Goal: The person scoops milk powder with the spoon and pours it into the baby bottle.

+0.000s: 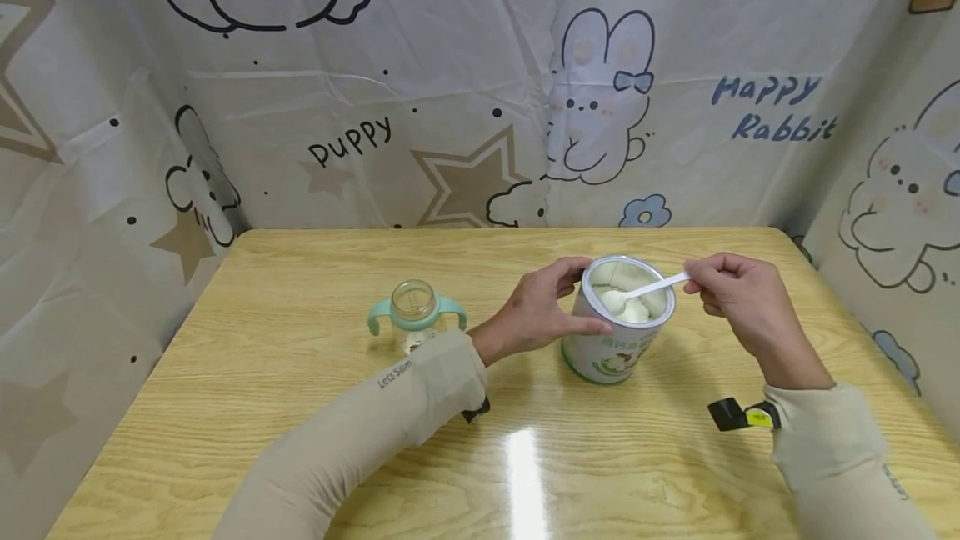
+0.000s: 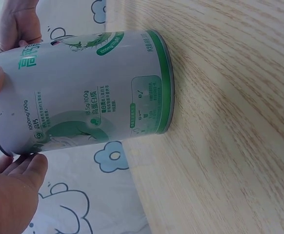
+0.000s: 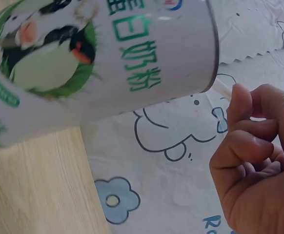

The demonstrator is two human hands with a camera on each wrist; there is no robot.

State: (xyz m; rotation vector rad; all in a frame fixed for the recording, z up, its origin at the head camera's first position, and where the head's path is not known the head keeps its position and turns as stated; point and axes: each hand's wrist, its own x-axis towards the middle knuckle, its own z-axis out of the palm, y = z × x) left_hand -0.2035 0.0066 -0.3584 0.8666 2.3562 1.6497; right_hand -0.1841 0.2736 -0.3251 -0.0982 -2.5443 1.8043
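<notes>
A white-and-green milk powder can (image 1: 607, 352) stands open on the table, slightly tilted, with pale powder inside it. My left hand (image 1: 536, 307) grips the can near its rim, thumb on the near side and fingers round the far side. Between thumb and fingers my right hand (image 1: 738, 294) pinches the handle of a white scoop (image 1: 660, 284). The scoop's bowl is inside the can, at the powder. In the right wrist view the can's wall hides most of the scoop, and only a bit of handle shows by the fingertips (image 3: 240, 102).
To the left of the can stands a clear baby bottle (image 1: 414, 302) without a lid, with mint-green handles; my left sleeve (image 1: 375, 407) overlaps its lower part. A printed cloth (image 1: 465, 90) hangs behind and beside the wooden table (image 1: 300, 273).
</notes>
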